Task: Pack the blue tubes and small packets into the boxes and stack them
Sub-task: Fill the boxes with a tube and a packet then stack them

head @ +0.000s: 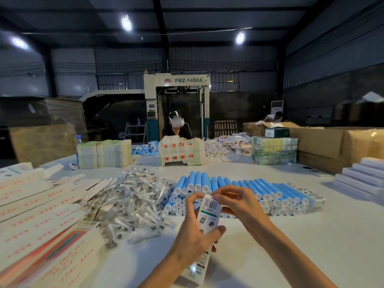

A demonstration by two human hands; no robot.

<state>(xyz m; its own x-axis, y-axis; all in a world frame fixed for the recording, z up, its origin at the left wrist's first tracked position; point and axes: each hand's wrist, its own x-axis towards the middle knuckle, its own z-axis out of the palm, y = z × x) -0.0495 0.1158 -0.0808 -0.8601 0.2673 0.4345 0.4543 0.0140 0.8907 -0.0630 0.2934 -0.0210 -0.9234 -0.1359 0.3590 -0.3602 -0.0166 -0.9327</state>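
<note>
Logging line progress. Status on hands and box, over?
Left hand grips box mid-body. Right hand pinches its top flap. Blue tubes, packets piled beyond, nothing blocking hands.

Two hands, one held box, three lamps

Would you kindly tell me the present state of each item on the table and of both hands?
box: roughly upright, held in both hands, top flap pinched.
left hand: grips the box's middle.
right hand: pinches the box's top flap.
blue tubes: lying stacked, unpacked.
small packets: loose heap, unpacked.
flat cartons: unfolded, fanned out at left.
white boxes: stacked at far right.
</note>
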